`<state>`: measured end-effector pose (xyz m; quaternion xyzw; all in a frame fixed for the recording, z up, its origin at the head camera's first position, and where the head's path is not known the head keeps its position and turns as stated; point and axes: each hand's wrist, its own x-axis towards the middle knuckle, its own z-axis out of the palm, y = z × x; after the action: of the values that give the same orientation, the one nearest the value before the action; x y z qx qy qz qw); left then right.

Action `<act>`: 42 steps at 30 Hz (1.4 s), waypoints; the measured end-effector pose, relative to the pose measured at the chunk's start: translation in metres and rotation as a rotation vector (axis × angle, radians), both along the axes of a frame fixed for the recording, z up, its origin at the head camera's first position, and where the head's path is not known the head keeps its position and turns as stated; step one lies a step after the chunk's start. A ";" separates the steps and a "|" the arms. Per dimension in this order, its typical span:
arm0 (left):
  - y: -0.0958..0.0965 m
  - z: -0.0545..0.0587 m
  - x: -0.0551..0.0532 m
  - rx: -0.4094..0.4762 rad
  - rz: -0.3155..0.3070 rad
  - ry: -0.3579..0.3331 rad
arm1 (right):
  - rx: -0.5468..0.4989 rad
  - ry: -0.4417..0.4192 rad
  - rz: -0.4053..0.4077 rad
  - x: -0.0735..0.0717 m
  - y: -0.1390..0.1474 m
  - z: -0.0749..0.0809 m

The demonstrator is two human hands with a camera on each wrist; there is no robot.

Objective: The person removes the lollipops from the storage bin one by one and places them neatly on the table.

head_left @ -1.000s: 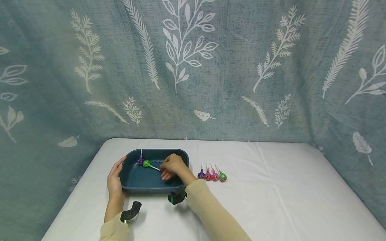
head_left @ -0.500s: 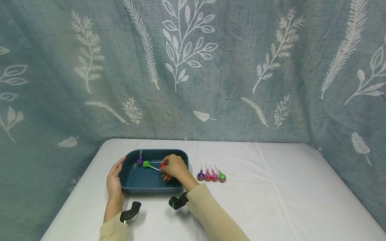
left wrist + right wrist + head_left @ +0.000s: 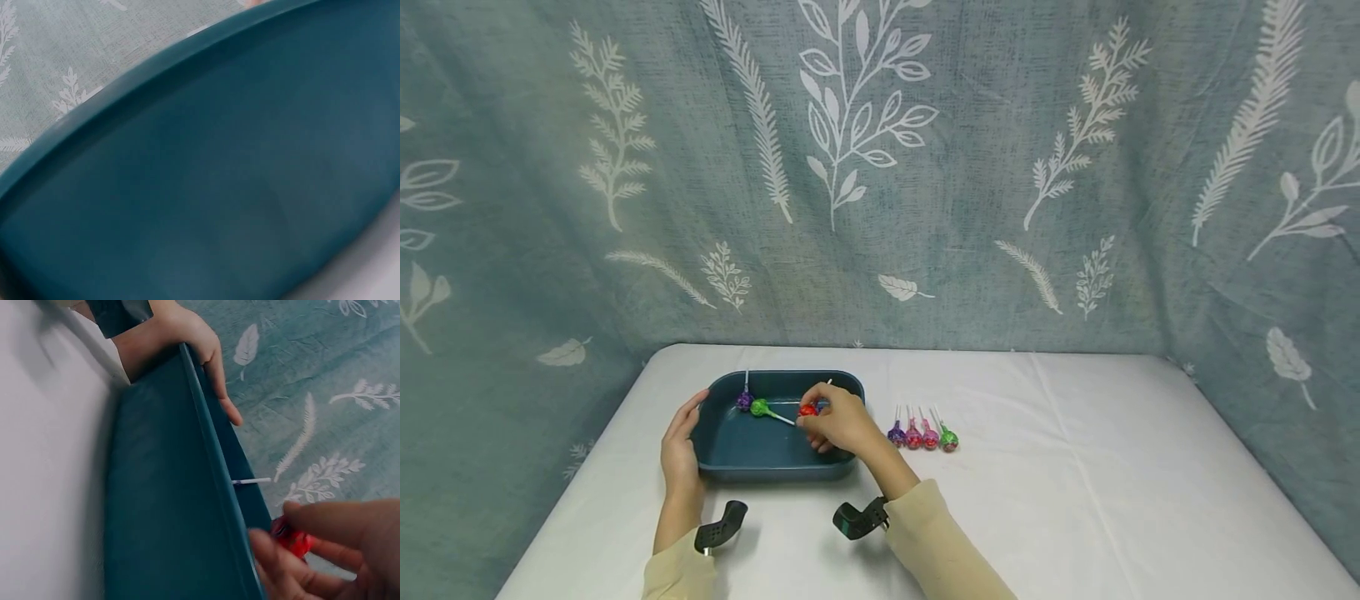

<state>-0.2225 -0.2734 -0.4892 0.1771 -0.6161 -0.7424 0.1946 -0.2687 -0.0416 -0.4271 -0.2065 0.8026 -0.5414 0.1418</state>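
Observation:
In the head view, my left hand [image 3: 681, 450] rests along the left side of a dark teal rectangular tray [image 3: 775, 473], fingers extended against its wall. My right hand [image 3: 838, 421] is over the tray's right part, thumb and fingers pinching a red-wrapped lollipop [image 3: 807, 411]. The right wrist view shows this red candy [image 3: 294, 540] between the fingertips, partly covered by them. A purple lollipop [image 3: 745, 402] leans on the tray's back wall, its stick upward. Beside it lies a green lollipop [image 3: 760, 408], stick pointing right. The tray's outer wall [image 3: 206, 169] fills the left wrist view.
To the tray's right, a row of lollipops stands out on the white tablecloth [image 3: 1075, 500]: a purple one [image 3: 897, 436], two pink ones, the nearer-right being this pink lollipop [image 3: 929, 438], and a green one [image 3: 949, 440]. A leaf-patterned curtain [image 3: 970, 167] hangs behind.
My right hand has shifted slightly right and turned, so more of the red lollipop shows, along with a white stick tip above the hand. The left hand keeps its place on the tray.

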 end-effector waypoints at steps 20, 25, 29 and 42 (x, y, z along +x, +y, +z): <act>0.005 0.001 0.000 0.012 0.007 0.005 | -0.432 -0.047 -0.001 0.012 0.062 -0.012; 0.004 0.001 -0.001 0.004 0.014 0.004 | -0.440 -0.055 -0.028 0.009 0.077 -0.013; 0.003 0.001 0.000 -0.001 0.015 -0.004 | -0.444 -0.079 -0.056 0.009 0.088 -0.012; 0.001 0.001 -0.001 0.001 0.018 0.011 | -0.474 -0.075 -0.159 0.004 0.116 -0.008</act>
<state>-0.2239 -0.2724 -0.4881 0.1787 -0.6130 -0.7420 0.2043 -0.2646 0.0747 -0.4350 -0.1500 0.6610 -0.7313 0.0760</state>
